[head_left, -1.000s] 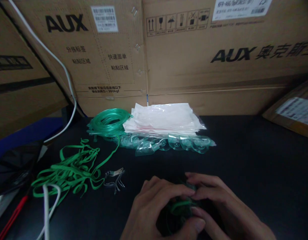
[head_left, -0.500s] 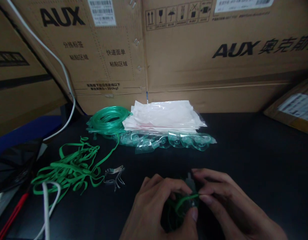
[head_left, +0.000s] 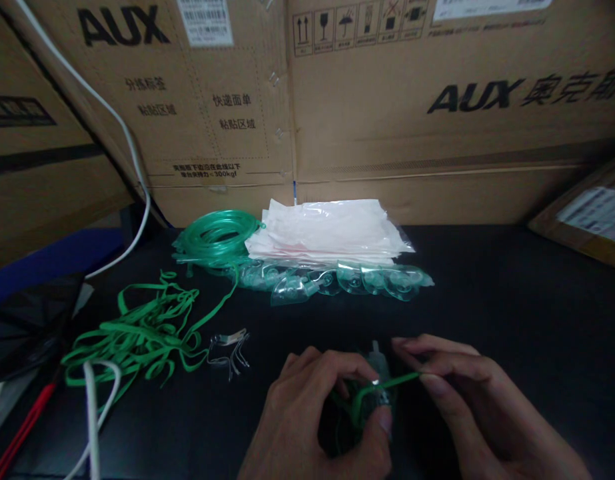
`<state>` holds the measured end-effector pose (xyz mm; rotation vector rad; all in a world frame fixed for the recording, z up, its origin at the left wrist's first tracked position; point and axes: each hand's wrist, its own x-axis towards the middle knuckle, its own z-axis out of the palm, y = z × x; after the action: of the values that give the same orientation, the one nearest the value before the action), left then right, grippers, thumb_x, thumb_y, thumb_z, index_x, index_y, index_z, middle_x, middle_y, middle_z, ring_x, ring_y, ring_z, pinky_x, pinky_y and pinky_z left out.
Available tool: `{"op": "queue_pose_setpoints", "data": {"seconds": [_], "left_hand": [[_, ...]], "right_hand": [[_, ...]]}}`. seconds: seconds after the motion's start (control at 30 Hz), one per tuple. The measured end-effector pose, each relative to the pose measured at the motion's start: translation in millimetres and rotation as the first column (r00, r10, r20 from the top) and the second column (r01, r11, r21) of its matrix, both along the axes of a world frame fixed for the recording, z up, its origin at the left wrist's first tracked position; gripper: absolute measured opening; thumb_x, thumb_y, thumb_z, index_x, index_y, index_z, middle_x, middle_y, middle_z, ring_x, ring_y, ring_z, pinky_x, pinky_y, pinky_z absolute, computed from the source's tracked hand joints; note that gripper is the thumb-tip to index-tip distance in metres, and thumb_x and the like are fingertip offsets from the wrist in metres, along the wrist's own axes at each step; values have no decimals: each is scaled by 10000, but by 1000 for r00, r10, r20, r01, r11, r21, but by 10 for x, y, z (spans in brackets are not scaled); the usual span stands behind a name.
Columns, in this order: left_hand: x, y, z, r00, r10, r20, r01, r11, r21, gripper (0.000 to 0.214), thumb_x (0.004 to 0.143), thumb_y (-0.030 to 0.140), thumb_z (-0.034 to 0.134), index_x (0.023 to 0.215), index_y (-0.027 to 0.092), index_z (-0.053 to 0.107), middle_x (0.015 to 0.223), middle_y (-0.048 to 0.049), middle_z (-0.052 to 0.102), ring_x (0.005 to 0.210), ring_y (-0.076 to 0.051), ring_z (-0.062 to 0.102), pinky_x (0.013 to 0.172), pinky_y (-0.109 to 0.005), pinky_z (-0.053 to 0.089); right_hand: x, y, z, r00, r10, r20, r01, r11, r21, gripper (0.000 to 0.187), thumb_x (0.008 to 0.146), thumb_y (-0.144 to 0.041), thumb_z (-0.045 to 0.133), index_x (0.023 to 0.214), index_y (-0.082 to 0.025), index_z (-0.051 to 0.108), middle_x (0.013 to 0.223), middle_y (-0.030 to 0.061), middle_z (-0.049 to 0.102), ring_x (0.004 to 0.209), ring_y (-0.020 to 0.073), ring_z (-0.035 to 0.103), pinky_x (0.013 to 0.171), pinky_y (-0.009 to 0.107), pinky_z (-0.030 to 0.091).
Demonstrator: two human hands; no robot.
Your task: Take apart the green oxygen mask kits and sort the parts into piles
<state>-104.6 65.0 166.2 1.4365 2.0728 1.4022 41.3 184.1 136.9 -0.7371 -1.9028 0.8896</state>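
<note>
Low at the front of the table, my left hand [head_left: 312, 413] is closed around a clear greenish oxygen mask [head_left: 380, 363], whose narrow connector points away from me. Its fingers and thumb cover much of the mask. A flat green elastic strap [head_left: 398, 381] runs across the mask's side. My right hand [head_left: 467, 393] pinches this strap between thumb and forefinger, to the right of the mask, and the stretch between the hands is taut. A loop of the strap sags beneath my left fingers, partly in shadow.
At left lies a tangle of green straps [head_left: 142, 333], beside several thin metal nose strips [head_left: 230, 350]. Behind are coiled green tubing [head_left: 220, 233], white packaging bags [head_left: 327, 230] and a row of clear masks [head_left: 354, 279]. A large carton [head_left: 362, 127] stands at the back. White cable [head_left: 91, 420] lies front left.
My right hand has moved to the right, drawing out a longer stretch of the green strap. My left hand stays on the mask in about the same place.
</note>
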Motion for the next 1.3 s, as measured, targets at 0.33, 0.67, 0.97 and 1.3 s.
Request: {"op": "queue_pose_setpoints", "data": {"seconds": [0.33, 0.67, 0.97, 1.3], "left_hand": [[-6, 6, 18, 1000, -9, -6, 9, 1000, 9, 316, 781, 84, 644, 999, 312, 659, 861, 94, 739, 800, -153, 707, 848, -326, 511], [-13, -1, -6, 999, 34, 13, -35, 998, 49, 296, 792, 89, 646, 982, 314, 676, 860, 97, 751, 777, -149, 711, 834, -302, 529], [-45, -7, -128, 985, -91, 149, 67, 985, 156, 396, 895, 49, 719, 1090, 381, 627, 1039, 138, 796, 943, -122, 765, 860, -221, 552], [-60, 36, -74, 999, 24, 29, -24, 999, -29, 263, 826, 123, 799, 943, 313, 661, 854, 91, 770, 732, -159, 705, 702, -273, 512]], "right_hand": [[-177, -64, 56, 973, -127, -194, 98, 983, -153, 294, 875, -539, 762, 888, -260, 672, 968, 50, 775, 921, 278, 800, 794, 369, 698], [-15, -89, -17, 994, 14, -106, -21, 998, -64, 45, 999, -291, 650, 1001, -304, 692, 1079, -1, 786, 1022, 170, 792, 902, 182, 622], [-5, 56, 96, 975, 137, 172, -153, 985, 83, 275, 1027, -353, 574, 1258, -384, 720, 1199, -23, 815, 1058, 233, 796, 830, 222, 656], [-1, -82, -4, 992, -110, 55, 108, 994, 26, 303, 987, -457, 621, 1245, -325, 712, 1190, 2, 805, 1035, 248, 795, 854, 250, 649]]}}
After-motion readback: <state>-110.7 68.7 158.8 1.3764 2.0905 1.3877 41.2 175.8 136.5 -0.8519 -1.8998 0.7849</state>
